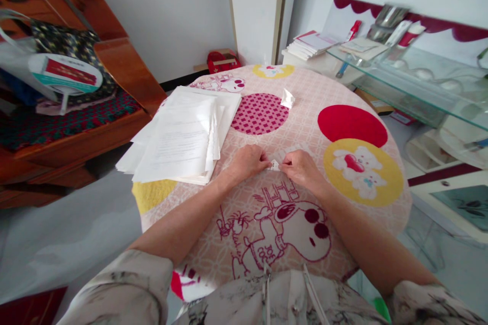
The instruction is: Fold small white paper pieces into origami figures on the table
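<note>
My left hand [248, 161] and my right hand [301, 166] meet at the middle of a round table, fingers curled and pinched on a small white folded piece of paper [274, 165] that shows between them. The table wears a pink cartoon-print cloth [267, 223] with red and yellow circles. A thick stack of white paper sheets [183, 134] lies to the left of my left hand. A second small folded white paper [287, 98] lies farther back on the cloth.
A wooden bench [76, 127] with a hand fan [64, 73] and cushions stands at the left. A glass shelf unit [419, 81] with bottles, a metal cup and booklets stands at the right. A red object [223, 61] sits on the floor behind the table.
</note>
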`<state>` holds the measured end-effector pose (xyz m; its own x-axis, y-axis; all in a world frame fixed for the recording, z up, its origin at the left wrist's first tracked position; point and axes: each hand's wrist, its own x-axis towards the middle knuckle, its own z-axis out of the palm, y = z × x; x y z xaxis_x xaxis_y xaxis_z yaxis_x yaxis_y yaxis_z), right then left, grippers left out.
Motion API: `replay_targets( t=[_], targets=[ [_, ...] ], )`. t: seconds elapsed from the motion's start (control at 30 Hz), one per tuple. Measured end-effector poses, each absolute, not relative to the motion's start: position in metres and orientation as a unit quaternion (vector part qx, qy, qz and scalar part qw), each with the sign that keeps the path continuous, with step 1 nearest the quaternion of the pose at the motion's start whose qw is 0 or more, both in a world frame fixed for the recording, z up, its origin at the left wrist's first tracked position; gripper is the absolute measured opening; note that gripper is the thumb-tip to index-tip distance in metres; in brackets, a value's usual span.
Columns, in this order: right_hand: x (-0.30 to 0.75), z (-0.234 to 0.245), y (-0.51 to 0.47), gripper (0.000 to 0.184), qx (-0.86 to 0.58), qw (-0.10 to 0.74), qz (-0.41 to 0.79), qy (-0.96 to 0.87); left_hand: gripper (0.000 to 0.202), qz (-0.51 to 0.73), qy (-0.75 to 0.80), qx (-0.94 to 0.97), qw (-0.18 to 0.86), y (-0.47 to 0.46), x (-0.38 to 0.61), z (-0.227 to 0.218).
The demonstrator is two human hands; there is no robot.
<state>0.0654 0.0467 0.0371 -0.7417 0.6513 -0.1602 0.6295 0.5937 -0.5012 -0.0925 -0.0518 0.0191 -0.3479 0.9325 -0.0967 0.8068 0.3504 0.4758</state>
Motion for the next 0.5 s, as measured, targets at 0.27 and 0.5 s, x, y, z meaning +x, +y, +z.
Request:
replay_targets(
  t=[0.27,0.5],
  targets=[
    [0.067,0.038,0.053,0.029,-0.366,-0.005,0.355,-0.86,0.019,0.32,0.661,0.664,0.143,-0.059,-0.091,0.005],
    [0.069,0.033,0.06,0.025,-0.376,-0.017,0.436,-0.818,0.018,0.301,0.656,0.678,0.139,-0.058,-0.092,0.001]
  ],
)
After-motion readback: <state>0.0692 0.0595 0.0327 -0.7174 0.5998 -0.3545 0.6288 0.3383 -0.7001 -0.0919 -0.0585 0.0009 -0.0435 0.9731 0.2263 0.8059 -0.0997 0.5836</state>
